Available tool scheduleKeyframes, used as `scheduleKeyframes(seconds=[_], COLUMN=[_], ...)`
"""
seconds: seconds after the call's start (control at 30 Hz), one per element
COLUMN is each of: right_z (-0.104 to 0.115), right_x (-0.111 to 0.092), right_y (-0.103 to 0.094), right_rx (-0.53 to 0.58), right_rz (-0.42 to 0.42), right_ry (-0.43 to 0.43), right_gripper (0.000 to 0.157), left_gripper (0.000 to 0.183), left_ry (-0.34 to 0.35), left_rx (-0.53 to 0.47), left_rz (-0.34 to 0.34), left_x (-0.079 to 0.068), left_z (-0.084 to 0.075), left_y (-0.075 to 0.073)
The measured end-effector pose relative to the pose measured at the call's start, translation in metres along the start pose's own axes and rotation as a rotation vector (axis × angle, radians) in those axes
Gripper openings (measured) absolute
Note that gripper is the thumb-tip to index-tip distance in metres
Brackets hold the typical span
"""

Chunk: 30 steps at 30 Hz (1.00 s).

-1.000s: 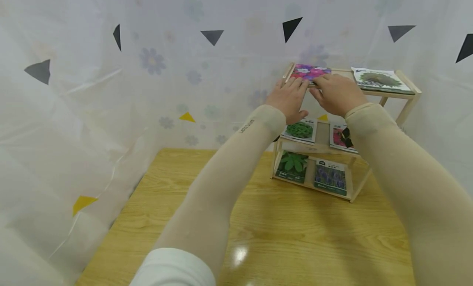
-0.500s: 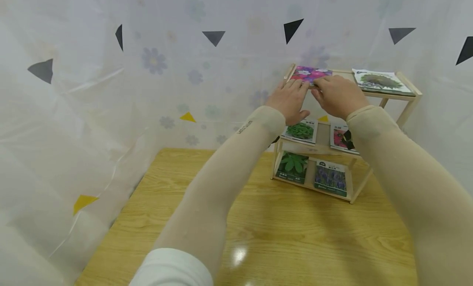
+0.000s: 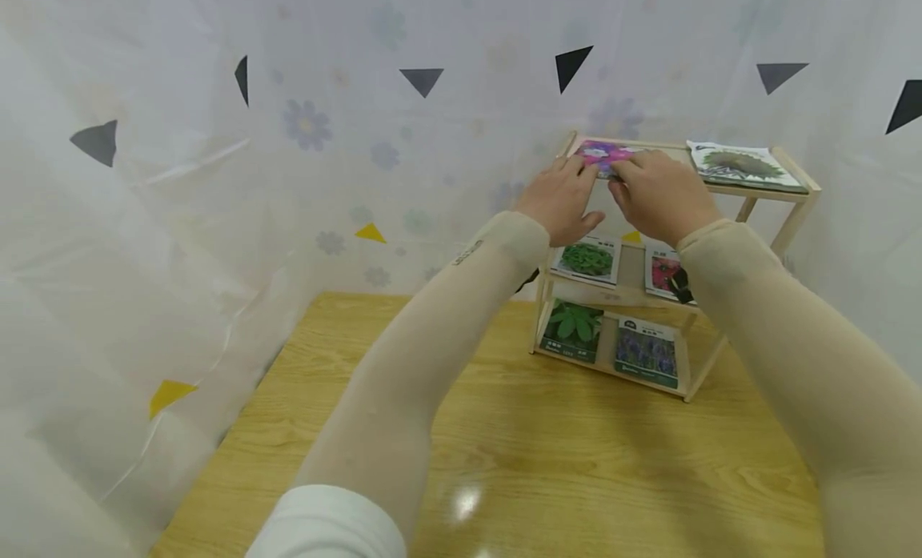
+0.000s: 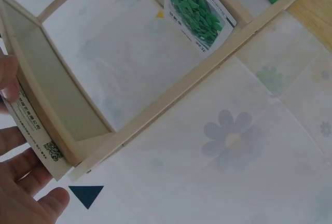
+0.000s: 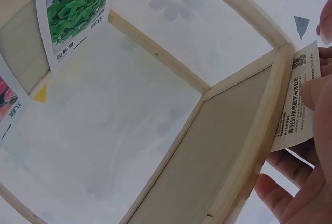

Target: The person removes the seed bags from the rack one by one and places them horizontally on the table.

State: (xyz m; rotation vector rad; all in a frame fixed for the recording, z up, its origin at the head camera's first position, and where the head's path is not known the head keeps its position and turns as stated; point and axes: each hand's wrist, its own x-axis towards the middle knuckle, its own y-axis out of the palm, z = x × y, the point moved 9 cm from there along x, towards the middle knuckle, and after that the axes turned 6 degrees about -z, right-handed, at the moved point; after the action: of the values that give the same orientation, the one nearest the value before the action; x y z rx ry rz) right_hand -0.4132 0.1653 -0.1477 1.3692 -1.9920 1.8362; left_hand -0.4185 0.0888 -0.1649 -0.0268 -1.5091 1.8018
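Best judged as squaring up the pink-and-purple flower-printed paper seed packet [image 3: 603, 151] on the top tier of the pale wooden three-tier rack [image 3: 756, 193]. Slide rather than lift; keep flat, and ease inward evenly from both corners so as not to skew or crease. Mind the overhang past the tier's front edge, visible from below as a strip of printed back with a QR code. Keep well apart from the white paper packet with a green-and-brown plant picture [image 3: 745, 164].

Lying face up at the tier's left end, mostly beyond the fingertips. Pinched near the front by the right hand [image 3: 666, 191], thumb underneath, fingers over. Touched by straight fingers of the left hand [image 3: 558, 202], thumb spread away. Hard to tell how firmly pressed there, being cut off in the wrist view.
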Motion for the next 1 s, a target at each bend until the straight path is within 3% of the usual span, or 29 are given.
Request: scheduleKeyframes(seconds=[0.2, 0.43, 0.63, 0.83, 1.0], right_z=[0.004, 0.008, 0.015, 0.026, 0.035], right_x=[-0.003, -0.011, -0.023, -0.034, -0.044], right_y=[-0.006, -0.015, -0.021, -0.028, -0.031], right_rx=[-0.002, 0.014, 0.009, -0.006, 0.003], right_rz=[-0.006, -0.077, -0.162, -0.268, -0.305], right_ry=[-0.008, -0.028, -0.039, -0.053, -0.040], right_gripper=[0.032, 0.031, 0.033, 0.033, 0.034], left_gripper=[0.069, 0.065, 0.065, 0.061, 0.043], left_ry=[-0.034, -0.079, -0.140, -0.184, -0.251], left_rx=[-0.064, -0.134, -0.262, -0.416, -0.599], left_rz=[0.019, 0.003, 0.005, -0.054, -0.127], left_x=[-0.001, -0.005, -0.011, -0.016, -0.022], left_z=[0.009, 0.021, 0.029, 0.032, 0.036], left_y=[0.001, -0.001, 0.001, 0.002, 0.000])
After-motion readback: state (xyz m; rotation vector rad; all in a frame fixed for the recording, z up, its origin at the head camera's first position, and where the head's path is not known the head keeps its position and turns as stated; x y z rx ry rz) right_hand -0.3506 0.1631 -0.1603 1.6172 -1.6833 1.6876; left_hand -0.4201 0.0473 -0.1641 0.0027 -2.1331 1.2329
